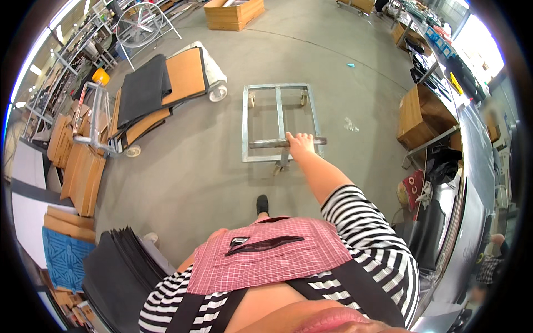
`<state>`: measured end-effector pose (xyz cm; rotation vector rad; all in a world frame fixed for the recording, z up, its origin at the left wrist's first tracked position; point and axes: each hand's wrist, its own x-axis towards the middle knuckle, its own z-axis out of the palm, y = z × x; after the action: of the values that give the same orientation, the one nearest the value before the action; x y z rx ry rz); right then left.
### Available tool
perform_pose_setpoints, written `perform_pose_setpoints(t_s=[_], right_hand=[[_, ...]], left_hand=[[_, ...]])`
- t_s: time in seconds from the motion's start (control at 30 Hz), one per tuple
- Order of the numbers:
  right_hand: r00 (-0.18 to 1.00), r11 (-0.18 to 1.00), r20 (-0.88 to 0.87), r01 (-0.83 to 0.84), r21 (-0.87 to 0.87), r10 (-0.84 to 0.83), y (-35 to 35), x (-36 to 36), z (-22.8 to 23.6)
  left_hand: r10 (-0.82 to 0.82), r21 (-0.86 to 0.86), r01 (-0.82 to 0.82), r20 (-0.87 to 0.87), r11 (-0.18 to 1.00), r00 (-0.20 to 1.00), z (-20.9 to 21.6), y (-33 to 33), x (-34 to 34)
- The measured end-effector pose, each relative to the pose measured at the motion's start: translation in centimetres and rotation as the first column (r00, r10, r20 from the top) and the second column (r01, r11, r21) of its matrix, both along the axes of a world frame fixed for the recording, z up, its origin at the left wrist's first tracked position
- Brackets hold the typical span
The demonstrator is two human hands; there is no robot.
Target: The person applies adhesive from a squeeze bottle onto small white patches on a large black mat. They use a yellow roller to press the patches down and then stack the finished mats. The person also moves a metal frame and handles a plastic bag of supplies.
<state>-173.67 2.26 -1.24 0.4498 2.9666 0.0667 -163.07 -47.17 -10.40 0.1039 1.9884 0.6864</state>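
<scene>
My right hand [301,145] is closed around the grey metal handle bar [267,144] of a low cart. The cart's frame [245,119] is bare metal tubing with a middle rail, standing on small casters on the floor ahead of me. My right arm reaches forward, and the hand grips the bar right of its middle. My left hand [220,232] is mostly hidden behind the pink checked apron [277,261]. Only a bit of skin shows at the apron's edge, so its fingers cannot be made out.
A hand cart [100,111] carrying black and brown sheets [186,75] stands at the left. Black panels [119,263] lean near my left side. A cardboard box [419,116] sits beside the right-hand workbench [477,161]. A large fan [140,25] and a wooden crate [236,15] stand farther off.
</scene>
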Motion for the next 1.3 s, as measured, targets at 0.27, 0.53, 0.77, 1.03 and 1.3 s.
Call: perform_pose_setpoints(t_s=[0.27, 0.53, 0.77, 1.03, 1.3], right_hand=[[0.929, 0.900, 0.175, 0.361, -0.244, -0.325, 7.4, -8.1, 4.7], [0.948, 0.922, -0.105, 0.262, -0.284, -0.302, 22.5, -20.0, 0.8], [0.994, 0.936, 0.023, 0.110, -0.334, -0.108, 32.8, -32.5, 4.6], [0.984, 0.994, 0.149, -0.084, -0.066, 0.094, 42.0, -53.6, 4.8], [1.000, 0.969, 0.015, 0.008, -0.248, -0.005, 50.2, -71.2, 2.1]], left_hand=[[-0.426, 0.033, 0.457, -0.308, 0.889, 0.851, 7.0, 21.0, -28.1], [-0.249, 0.231, 0.360, -0.399, 0.904, 0.882, 7.8, 32.7, -44.8], [-0.385, -0.188, 0.357, -0.142, 0.915, 0.912, 0.8, 36.0, -52.6], [0.138, -0.144, -0.173, -0.223, 0.974, 0.965, 3.2, 34.3, -60.0], [0.184, -0.287, -0.197, -0.074, 0.937, 0.980, -0.5, 35.9, -66.9]])
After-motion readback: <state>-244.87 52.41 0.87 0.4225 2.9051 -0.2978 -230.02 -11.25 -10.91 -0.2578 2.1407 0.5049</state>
